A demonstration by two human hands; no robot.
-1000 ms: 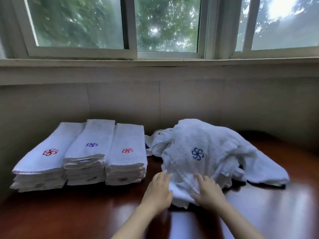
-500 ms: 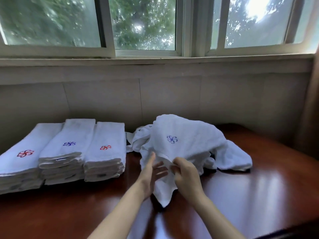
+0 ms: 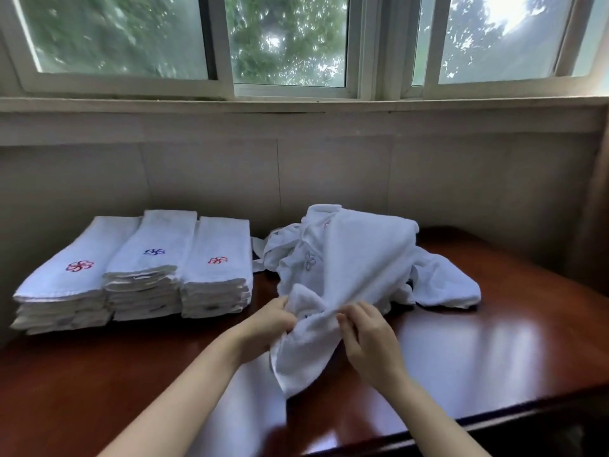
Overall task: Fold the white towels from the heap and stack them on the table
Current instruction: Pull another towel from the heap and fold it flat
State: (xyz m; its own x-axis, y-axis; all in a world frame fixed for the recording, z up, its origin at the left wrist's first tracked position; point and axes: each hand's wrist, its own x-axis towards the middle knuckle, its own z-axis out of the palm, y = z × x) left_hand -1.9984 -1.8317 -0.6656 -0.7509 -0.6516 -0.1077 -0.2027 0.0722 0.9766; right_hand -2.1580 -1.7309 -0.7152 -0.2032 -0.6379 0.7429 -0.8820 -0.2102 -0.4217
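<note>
— Where's the towel [image 3: 346, 278]?
— Centre frame, drawn up off the heap [image 3: 441, 285] on the counter [image 3: 494, 341].
— Hands?
— Left hand [image 3: 263, 324] and right hand [image 3: 365, 334] both pinch its bunched edge. Folded stacks [image 3: 138, 272] sit left.

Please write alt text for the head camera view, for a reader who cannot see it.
Both hands, left hand and right hand, grip a white towel pulled from the heap on a dark wooden table. Three stacks of folded towels stand at left, under a window.
</note>
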